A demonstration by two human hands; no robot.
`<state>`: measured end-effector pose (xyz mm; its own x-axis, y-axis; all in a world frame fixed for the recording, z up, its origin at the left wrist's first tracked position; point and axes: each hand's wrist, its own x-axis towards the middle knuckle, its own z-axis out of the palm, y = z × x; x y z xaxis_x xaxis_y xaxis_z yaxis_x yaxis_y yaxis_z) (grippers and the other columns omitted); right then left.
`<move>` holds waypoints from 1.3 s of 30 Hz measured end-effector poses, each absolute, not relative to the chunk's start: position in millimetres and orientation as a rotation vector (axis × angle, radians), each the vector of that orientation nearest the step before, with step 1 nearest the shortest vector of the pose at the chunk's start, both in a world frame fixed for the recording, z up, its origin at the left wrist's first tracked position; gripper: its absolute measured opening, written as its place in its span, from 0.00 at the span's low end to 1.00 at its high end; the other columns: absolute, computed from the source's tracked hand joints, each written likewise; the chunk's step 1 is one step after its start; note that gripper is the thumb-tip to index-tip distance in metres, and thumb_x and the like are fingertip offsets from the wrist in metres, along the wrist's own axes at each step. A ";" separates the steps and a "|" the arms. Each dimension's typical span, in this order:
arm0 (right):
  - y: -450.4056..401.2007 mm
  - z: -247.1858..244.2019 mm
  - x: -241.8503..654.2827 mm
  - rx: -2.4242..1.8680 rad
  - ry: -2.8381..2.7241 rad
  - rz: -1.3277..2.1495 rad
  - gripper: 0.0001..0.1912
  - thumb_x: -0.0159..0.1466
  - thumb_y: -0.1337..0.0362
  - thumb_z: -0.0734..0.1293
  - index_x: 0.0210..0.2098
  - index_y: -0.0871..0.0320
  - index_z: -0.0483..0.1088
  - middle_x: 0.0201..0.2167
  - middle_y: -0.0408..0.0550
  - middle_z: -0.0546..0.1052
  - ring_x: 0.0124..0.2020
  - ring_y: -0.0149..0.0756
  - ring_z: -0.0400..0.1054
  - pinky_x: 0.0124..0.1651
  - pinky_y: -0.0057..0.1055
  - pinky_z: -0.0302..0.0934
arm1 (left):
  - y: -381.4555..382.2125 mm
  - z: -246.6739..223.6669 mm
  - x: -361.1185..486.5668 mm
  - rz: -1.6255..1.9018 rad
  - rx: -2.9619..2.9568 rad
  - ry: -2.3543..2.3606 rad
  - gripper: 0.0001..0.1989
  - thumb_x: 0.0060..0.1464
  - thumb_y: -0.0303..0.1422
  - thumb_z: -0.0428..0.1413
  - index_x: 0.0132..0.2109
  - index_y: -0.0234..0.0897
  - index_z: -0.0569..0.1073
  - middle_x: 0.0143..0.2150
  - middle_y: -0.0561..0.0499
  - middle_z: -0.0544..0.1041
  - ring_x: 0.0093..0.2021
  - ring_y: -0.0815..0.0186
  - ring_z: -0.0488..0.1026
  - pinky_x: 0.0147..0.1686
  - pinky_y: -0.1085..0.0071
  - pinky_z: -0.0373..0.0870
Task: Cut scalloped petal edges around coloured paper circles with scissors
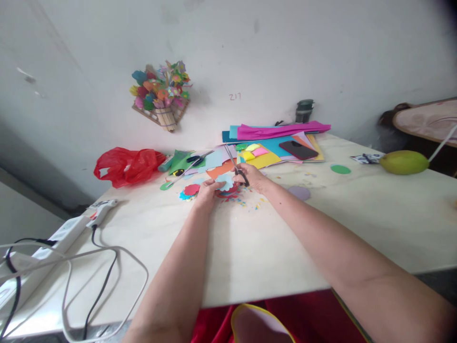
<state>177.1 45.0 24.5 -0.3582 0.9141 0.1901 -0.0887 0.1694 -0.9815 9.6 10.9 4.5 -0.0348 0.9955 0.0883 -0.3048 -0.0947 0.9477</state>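
Observation:
A light blue paper piece with a scalloped edge (225, 181) is pinched between the thumb and fingers of my left hand (207, 191). My right hand (252, 176) is closed around the dark handles of a pair of scissors (229, 153), whose blades point up and away, apart from each other. Both hands are close together, with the scissors just right of the light blue piece. Beside my left hand lie cut scalloped pieces, among them a red one (192, 189) and a blue one (184, 196). Small coloured paper scraps (243, 202) are scattered below my hands.
Coloured sheets (274, 143) and a phone (298, 149) lie behind my right hand. Further left are other scissors (194, 160) and a red plastic bag (124, 166). A green disc (340, 169) and a yellow-green mango-like object (403, 162) sit right. Cables and a power strip (66, 233) occupy the left edge.

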 end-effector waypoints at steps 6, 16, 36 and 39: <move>45.4 22.1 173.5 -0.799 -1.567 1.389 0.15 0.48 0.73 0.69 0.35 0.60 0.66 0.18 0.38 0.70 0.16 0.25 0.64 0.16 0.18 0.50 | 13.2 5.1 6.9 1.505 1.007 1.025 0.13 0.31 0.32 0.67 0.28 0.31 0.76 0.27 0.48 0.78 0.27 0.66 0.74 0.31 0.71 0.69; 52.3 16.7 183.4 -0.789 -1.665 1.528 0.15 0.52 0.61 0.73 0.35 0.61 0.67 0.20 0.44 0.74 0.16 0.26 0.66 0.11 0.17 0.47 | 15.1 7.6 6.3 1.590 0.927 0.975 0.14 0.28 0.32 0.67 0.27 0.32 0.75 0.24 0.50 0.77 0.26 0.67 0.74 0.32 0.70 0.71; 51.2 22.9 194.5 -0.751 -2.031 1.552 0.20 0.59 0.49 0.67 0.30 0.62 0.65 0.22 0.48 0.76 0.16 0.24 0.65 0.12 0.18 0.50 | 14.0 9.9 6.5 1.567 0.920 0.870 0.12 0.29 0.29 0.67 0.26 0.32 0.76 0.24 0.50 0.77 0.25 0.68 0.73 0.30 0.71 0.72; 51.2 23.3 195.6 -0.745 -2.051 1.555 0.19 0.60 0.50 0.67 0.31 0.62 0.65 0.22 0.47 0.75 0.16 0.23 0.64 0.12 0.18 0.50 | 11.5 11.8 7.5 1.548 0.922 0.865 0.11 0.29 0.28 0.67 0.25 0.31 0.75 0.23 0.50 0.76 0.24 0.69 0.72 0.29 0.73 0.71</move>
